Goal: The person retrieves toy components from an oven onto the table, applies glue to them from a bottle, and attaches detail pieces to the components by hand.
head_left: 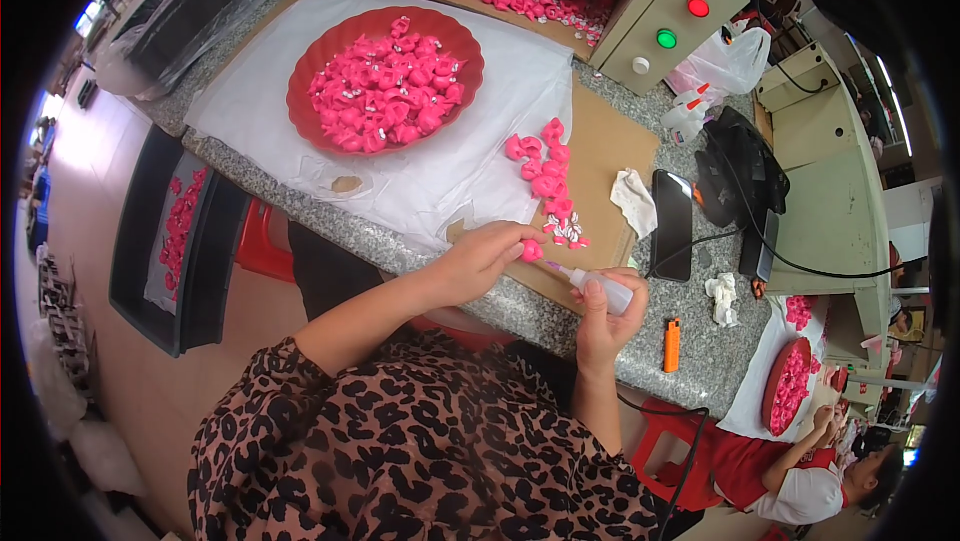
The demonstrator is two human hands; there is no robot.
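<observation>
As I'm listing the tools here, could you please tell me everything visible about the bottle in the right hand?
The bottle is small, pale and cloudy, apparently plastic, with a thin nozzle that looks purplish toward its tip. It lies tilted in the right hand, thumb against its side, over the table. The nozzle points left, toward the pink piece in the left hand; whether they touch is unclear.

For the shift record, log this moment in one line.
left hand: pinching pink piece | right hand: gripping squeeze bottle, tip toward piece | nearby: red bowl, cardboard
</observation>
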